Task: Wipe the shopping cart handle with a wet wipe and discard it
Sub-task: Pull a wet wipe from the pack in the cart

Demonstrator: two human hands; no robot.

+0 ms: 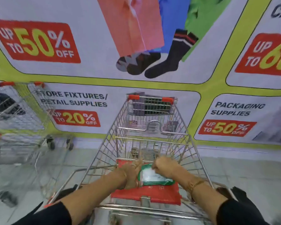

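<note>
The wet wipe pack (154, 175) is clamped by the left hand (131, 171) over the red seat flap (146, 194). The right hand (163, 164) is closed at its far edge; the fingertips are hidden and blurred.

Both my forearms are reaching forward, black sleeves pushed back; my left hand (131, 173) and right hand (162, 165) are curling closed, fingers pinching.

- A printed sale banner (104, 75) with red discount badges and yellow-green borders covers the wall across the upper frame.
- Pale tiled floor (250, 169) below.
- More wire carts (18, 120) parked at left.
</note>
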